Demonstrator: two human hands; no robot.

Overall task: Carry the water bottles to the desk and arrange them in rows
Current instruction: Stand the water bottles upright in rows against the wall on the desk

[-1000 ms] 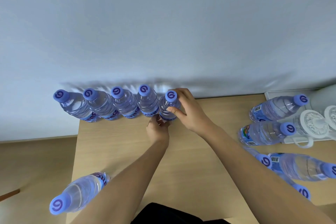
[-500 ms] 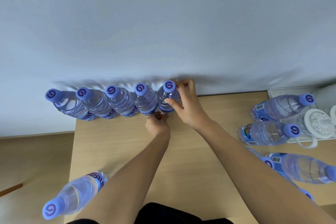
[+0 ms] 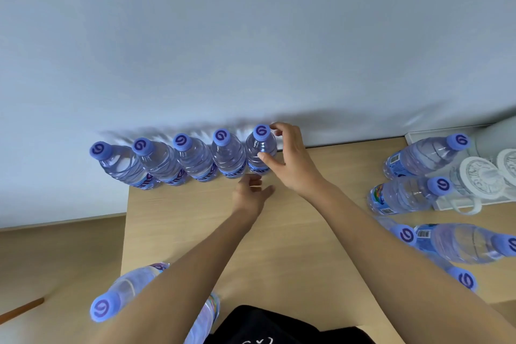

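Our right hand fingers curl around the fifth bottle, upright at the table's far edge, ending a touching row of five. Our left hand rests relaxed just before it, holding nothing. More bottles stand along the right edge.

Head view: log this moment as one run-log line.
step: finishing back row | right hand: grips fifth bottle | left hand: open at its base | row: five upright along wall | desk: loose bottles right
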